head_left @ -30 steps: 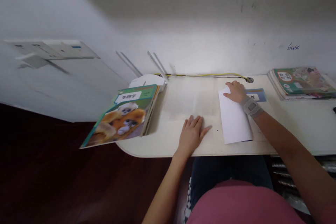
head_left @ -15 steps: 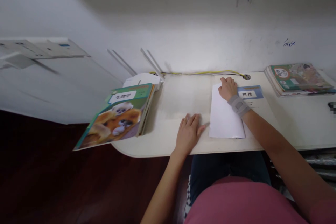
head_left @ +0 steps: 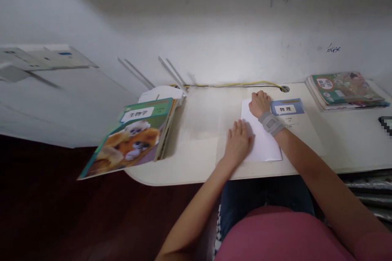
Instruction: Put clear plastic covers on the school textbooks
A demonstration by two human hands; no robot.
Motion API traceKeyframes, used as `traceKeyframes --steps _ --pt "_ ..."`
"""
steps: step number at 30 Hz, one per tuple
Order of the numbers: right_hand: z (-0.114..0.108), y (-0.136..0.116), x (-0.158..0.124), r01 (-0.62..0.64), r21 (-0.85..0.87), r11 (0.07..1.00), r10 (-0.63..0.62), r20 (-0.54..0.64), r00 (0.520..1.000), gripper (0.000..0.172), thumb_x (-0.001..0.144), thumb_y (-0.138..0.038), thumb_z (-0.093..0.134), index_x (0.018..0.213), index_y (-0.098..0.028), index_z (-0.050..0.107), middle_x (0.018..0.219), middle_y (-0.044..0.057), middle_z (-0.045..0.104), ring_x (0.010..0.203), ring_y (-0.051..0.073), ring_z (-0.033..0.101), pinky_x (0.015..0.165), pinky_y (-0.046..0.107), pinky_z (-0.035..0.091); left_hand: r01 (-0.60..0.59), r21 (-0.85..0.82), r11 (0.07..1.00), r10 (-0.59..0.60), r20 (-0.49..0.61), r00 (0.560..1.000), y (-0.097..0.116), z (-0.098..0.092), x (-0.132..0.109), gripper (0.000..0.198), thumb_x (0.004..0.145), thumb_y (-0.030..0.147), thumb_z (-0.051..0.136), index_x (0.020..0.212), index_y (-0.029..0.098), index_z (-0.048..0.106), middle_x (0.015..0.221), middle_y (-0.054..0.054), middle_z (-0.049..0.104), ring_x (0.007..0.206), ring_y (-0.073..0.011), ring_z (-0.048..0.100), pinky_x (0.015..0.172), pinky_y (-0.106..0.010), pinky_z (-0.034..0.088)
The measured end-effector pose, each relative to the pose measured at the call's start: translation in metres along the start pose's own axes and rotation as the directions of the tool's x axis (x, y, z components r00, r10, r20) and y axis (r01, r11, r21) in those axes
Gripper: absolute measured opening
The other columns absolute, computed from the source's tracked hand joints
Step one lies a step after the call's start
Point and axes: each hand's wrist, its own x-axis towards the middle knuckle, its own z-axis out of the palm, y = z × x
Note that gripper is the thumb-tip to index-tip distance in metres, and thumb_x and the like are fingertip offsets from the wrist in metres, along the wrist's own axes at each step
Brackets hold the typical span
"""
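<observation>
My right hand (head_left: 260, 103), with a grey band on its wrist, rests with curled fingers at the top of a folded white cover flap (head_left: 260, 142). The flap lies along the left side of a book (head_left: 303, 124) with a blue band and printed title. Flat at the flap's left edge is my left hand (head_left: 239, 140), its fingers spread. A clear plastic sheet (head_left: 202, 120) extends to the left on the white desk, faint against its surface. What my right fingertips grip is hidden.
A stack of books (head_left: 131, 140) with a monkey cover overhangs the desk's left end, before a white router (head_left: 159, 91). Another stack (head_left: 346, 89) lies at the right. A yellow cable (head_left: 239, 84) runs along the wall.
My left hand has slid right, from the desk beside the flap to its left edge. My right hand stays near the flap's top. The view has shifted slightly.
</observation>
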Motion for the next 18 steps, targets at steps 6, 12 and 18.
traceKeyframes --steps 6,12,18 --pt "0.001 0.003 -0.001 0.031 -0.014 0.999 -0.031 0.007 1.0 0.027 0.086 -0.019 0.041 0.102 -0.013 0.06 0.113 0.018 0.053 0.105 0.029 0.045 0.088 0.043 0.031 0.118 0.094 0.989 -0.127 0.092 0.988 -0.055 -0.001 0.034 0.078 0.089 0.056 0.034 0.143 0.001 0.024 0.15 -0.026 0.021 0.138 -0.0393 0.018 0.106 -0.058 0.024" --pt "0.003 0.002 -0.002 0.042 -0.006 0.999 -0.042 0.014 0.999 0.026 0.085 -0.021 0.043 0.103 -0.012 0.061 0.113 0.018 0.053 0.106 0.029 0.045 0.09 0.043 0.03 0.117 0.013 0.993 -0.117 -0.03 0.993 -0.062 0.006 0.031 0.061 0.092 0.045 0.036 0.14 0.006 0.033 0.147 -0.019 0.034 0.137 -0.0338 0.026 0.108 -0.055 0.024" --pt "0.005 0.004 -0.002 0.067 0.001 0.998 -0.067 0.003 0.998 0.025 0.084 -0.022 0.046 0.102 -0.013 0.061 0.112 0.017 0.053 0.105 0.029 0.045 0.09 0.042 0.03 0.131 -0.113 0.985 -0.142 -0.097 0.985 -0.066 0.008 0.031 0.043 0.095 0.031 0.031 0.131 0.013 0.046 0.142 -0.012 0.044 0.135 -0.0297 0.033 0.107 -0.053 0.028"
